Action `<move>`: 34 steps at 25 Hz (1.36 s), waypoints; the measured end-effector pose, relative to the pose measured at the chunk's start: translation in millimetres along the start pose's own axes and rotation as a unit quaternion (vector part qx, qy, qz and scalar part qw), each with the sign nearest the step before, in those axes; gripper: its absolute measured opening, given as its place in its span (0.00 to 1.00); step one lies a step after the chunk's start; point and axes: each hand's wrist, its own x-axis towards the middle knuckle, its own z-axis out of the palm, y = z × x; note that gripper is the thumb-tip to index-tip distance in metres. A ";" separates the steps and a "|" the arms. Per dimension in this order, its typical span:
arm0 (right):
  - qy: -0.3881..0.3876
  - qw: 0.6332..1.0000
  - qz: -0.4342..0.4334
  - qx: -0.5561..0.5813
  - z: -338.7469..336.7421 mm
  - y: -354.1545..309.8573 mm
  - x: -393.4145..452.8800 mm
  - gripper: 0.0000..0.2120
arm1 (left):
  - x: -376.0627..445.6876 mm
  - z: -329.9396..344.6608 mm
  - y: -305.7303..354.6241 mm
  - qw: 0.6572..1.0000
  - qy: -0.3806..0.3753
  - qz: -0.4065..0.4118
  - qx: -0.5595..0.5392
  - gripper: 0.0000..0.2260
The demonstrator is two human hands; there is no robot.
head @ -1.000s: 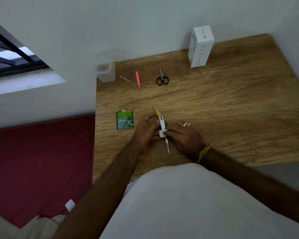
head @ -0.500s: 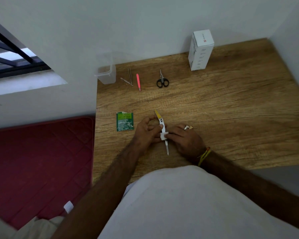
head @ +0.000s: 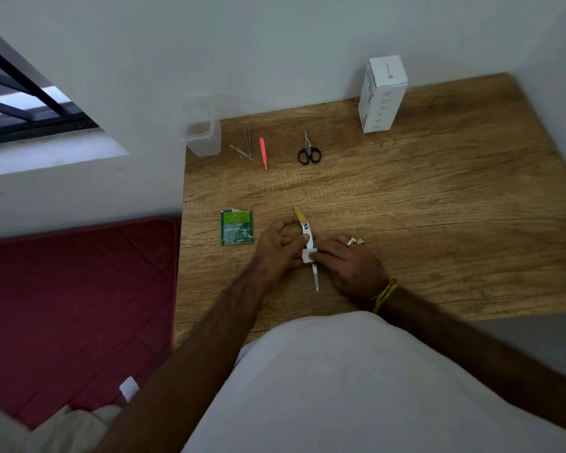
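Clear plastic tub (head: 203,138) stands by the wall on the wooden table (head: 438,207); what is in it cannot be told. The left hand (head: 275,248) holds the yellow-tipped tool (head: 304,223), just right of the green packet (head: 237,227). The right hand (head: 348,263) pinches a white pad (head: 307,255) against the tool, between both hands.

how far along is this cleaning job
Done: the green sachet lies torn open. In hand: the left hand holds the nail clipper while the right hand pinches a white pad against it. Left, probably: the tweezers, pink tool and scissors, untouched at the back.
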 end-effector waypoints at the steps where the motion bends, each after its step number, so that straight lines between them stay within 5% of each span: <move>1: 0.000 1.000 -0.005 -0.005 0.5 0.1 -0.5 0.12 | 0.0 0.0 -0.8 1.000 -0.001 -0.002 -0.006 0.17; 8: -0.017 0.999 0.016 0.022 0.6 0.9 -1.8 0.11 | 2.2 -1.8 -6.1 0.999 -0.023 -0.023 -0.021 0.18; 12: 0.071 0.982 0.162 0.067 -9.0 0.0 -4.2 0.11 | 5.5 1.2 -1.6 0.999 0.009 0.003 -0.034 0.16; 21: -0.017 1.000 -0.002 -0.024 -0.1 -10.6 -3.2 0.11 | 8.1 -1.1 -3.2 0.999 0.005 0.037 -0.005 0.15; 34: -0.039 0.999 0.016 0.002 4.9 -3.8 -7.8 0.11 | 10.2 -1.0 -8.3 0.999 0.006 0.036 -0.021 0.16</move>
